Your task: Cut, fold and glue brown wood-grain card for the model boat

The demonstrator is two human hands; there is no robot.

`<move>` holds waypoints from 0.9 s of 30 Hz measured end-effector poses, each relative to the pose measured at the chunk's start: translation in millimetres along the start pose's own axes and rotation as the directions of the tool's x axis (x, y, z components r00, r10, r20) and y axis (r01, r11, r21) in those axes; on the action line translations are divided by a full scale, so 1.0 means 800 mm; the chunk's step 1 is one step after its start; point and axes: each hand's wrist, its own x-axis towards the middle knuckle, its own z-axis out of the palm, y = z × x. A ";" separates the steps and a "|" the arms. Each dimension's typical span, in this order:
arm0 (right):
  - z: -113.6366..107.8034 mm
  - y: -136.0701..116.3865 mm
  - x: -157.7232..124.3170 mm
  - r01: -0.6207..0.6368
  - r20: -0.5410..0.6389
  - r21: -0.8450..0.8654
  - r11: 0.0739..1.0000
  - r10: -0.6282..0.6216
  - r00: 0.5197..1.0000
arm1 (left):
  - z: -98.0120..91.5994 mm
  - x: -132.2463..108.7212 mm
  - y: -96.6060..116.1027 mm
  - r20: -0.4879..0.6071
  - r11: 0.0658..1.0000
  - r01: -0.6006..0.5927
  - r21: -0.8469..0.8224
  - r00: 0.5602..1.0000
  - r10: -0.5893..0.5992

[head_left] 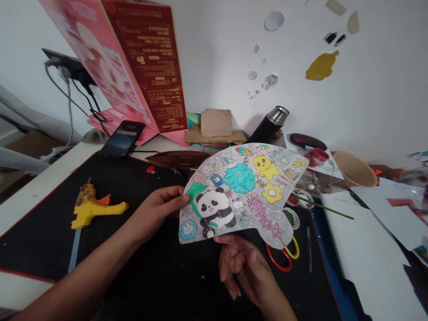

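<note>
A fan-shaped sheet of paper [242, 196] with coloured drawings, among them a panda, a yellow figure and pink flowers, is held tilted above the black mat [157, 276]. My left hand [163, 205] grips it at its left edge, thumb in front and the other fingers behind. Under the lower edge, my right hand [244, 267] is turned palm up with its fingers loosely bent and apart. One fingertip meets the edge or lies just behind it; I cannot tell which. Scissors [278, 263] with red and yellow handles lie partly hidden beneath the paper's right end.
A yellow glue gun [93, 207] lies at left, a phone [123, 139] behind it. Along the wall stand a pink and red box [147, 67], stacked cardboard [216, 123] and a black thermos [270, 122]. To the right are a pen [308, 249], small tubs [290, 218] and white paper [354, 240].
</note>
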 end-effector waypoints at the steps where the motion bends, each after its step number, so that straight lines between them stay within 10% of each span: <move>1: 0.000 -0.001 0.000 0.001 0.001 -0.002 1.000 -0.001 1.000 | 0.000 0.000 0.000 0.003 1.000 -0.001 -0.001 1.000 0.001; 27: 0.003 0.000 0.001 -0.015 -0.020 -0.015 1.000 0.015 1.000 | 0.001 0.001 0.000 -0.012 1.000 -0.009 0.009 1.000 0.009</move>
